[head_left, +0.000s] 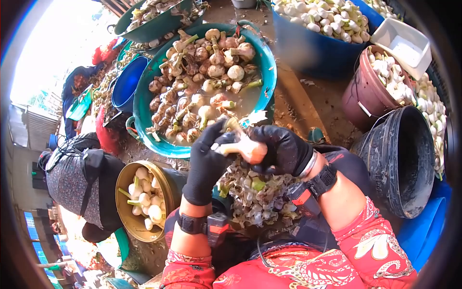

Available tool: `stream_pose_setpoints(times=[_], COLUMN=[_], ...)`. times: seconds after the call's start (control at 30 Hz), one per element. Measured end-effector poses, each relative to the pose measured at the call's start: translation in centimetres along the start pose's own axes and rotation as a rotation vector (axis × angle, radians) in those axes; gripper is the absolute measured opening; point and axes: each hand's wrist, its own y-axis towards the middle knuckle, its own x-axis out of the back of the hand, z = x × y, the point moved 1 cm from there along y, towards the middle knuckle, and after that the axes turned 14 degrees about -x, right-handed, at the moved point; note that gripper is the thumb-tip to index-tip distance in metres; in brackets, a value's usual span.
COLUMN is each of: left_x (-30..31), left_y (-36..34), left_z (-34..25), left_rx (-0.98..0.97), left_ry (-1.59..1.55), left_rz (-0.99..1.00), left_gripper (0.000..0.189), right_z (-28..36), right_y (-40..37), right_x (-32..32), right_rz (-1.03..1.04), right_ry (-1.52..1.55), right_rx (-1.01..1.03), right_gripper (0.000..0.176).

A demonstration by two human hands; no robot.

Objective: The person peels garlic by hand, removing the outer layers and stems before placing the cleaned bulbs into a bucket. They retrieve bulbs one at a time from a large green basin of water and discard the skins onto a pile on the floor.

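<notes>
Both my hands wear black gloves. My left hand point(207, 159) and my right hand point(281, 149) together grip one garlic bulb point(248, 148), partly peeled, pale with an orange tint, held above a heap of peelings point(255, 197) in my lap. Just beyond the hands a teal basin point(144, 103) holds many unpeeled bulbs point(202, 82) soaking in murky water. Left of my left forearm a brass-coloured bucket point(126, 212) holds several peeled white bulbs point(147, 195).
A blue tub point(308, 48) of peeled white bulbs, a maroon bucket point(361, 96) and a white tray point(404, 41) stand at the back right. An empty black bucket point(404, 159) is at my right. Another person point(82, 178) crouches at the left beside a blue bowl point(126, 84).
</notes>
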Motion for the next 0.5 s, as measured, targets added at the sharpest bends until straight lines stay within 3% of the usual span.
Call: stream_pose_setpoints(times=[0.03, 0.1, 0.13, 0.23, 0.3, 0.33, 0.37, 0.43, 0.47, 0.5], left_x=[0.5, 1.1, 0.7, -0.7, -0.4, -0.3, -0.2, 0.1, 0.6, 1.2], left_y=[-0.1, -0.5, -0.7, -0.2, -0.5, -0.5, -0.5, -0.4, -0.2, -0.1], left_z=[-0.5, -0.5, -0.7, -1.5, -0.5, -0.4, -0.4, -0.7, -0.7, -0.8], left_rx=[0.359, 0.440, 0.252, 0.326, 0.351, 0.351, 0.351, 0.417, 0.437, 0.453], left_ry=[-0.347, -0.576, -0.361, -0.441, -0.514, -0.430, -0.346, -0.423, -0.482, -0.539], left_rz=[-0.130, -0.077, 0.029, -0.115, -0.098, -0.053, -0.008, -0.060, -0.072, -0.088], left_gripper=[0.042, 0.039, 0.040, 0.039, 0.033, 0.028, 0.024, 0.018, 0.018, 0.018], right_z=[0.5, 1.4, 1.3, 0.5, 0.6, 0.6, 0.8, 1.2, 0.8, 0.7], right_y=[-0.2, -0.4, -0.7, 0.7, 1.6, 1.0, 0.9, 1.0, 1.1, 1.0], right_x=[-0.1, -0.7, -1.2, 1.3, 1.0, 0.9, 0.9, 0.8, -0.5, -0.8], right_rz=[-0.039, 0.079, 0.024, -0.037, 0.006, -0.149, -0.149, -0.480, -0.513, -0.505], right_ry=[0.052, 0.031, -0.011, -0.064, -0.062, -0.119, -0.118, -0.524, -0.472, -0.474], right_rx=[0.032, 0.059, 0.107, 0.065, 0.136, 0.190, 0.191, 0.405, 0.596, 0.595], right_gripper=[0.031, 0.030, 0.032, 0.032, 0.025, 0.020, 0.020, 0.018, 0.012, 0.012])
